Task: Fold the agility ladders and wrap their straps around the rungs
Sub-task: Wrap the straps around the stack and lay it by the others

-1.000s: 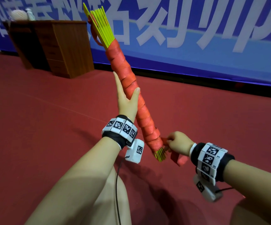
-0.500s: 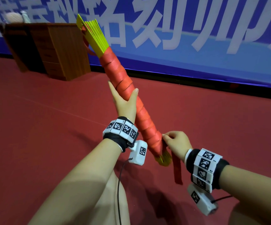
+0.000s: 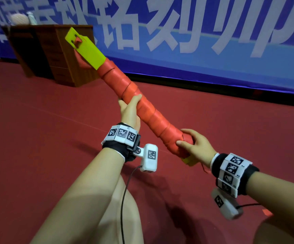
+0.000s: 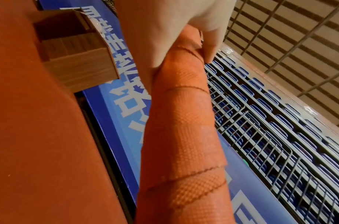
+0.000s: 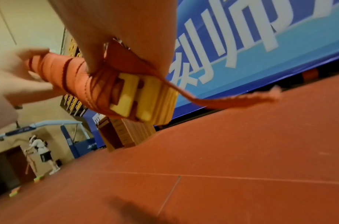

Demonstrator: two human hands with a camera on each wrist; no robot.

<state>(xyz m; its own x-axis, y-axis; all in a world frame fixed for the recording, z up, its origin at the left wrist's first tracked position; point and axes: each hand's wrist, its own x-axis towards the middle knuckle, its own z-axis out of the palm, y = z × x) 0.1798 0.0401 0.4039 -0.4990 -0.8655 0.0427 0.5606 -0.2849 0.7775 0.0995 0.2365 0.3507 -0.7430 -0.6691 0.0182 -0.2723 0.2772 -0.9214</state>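
Observation:
A folded agility ladder is held in the air, slanting from upper left to lower right. Its yellow rungs form one bundle, wound almost end to end in orange strap. My left hand grips the bundle at its middle, thumb over the top. My right hand grips the near end and pins the strap against the wraps. In the right wrist view the yellow rung ends stick out below my palm, and a short loose strap tail trails to the right.
Red sports flooring lies all around below. A brown wooden cabinet stands at the back left against a blue banner wall. In the right wrist view another person stands far off with more ladder pieces on the floor.
The bundle has tipped down from steep to a flatter slant and turned its flat face to me. My right hand moved from pulling the strap tail to gripping the near end.

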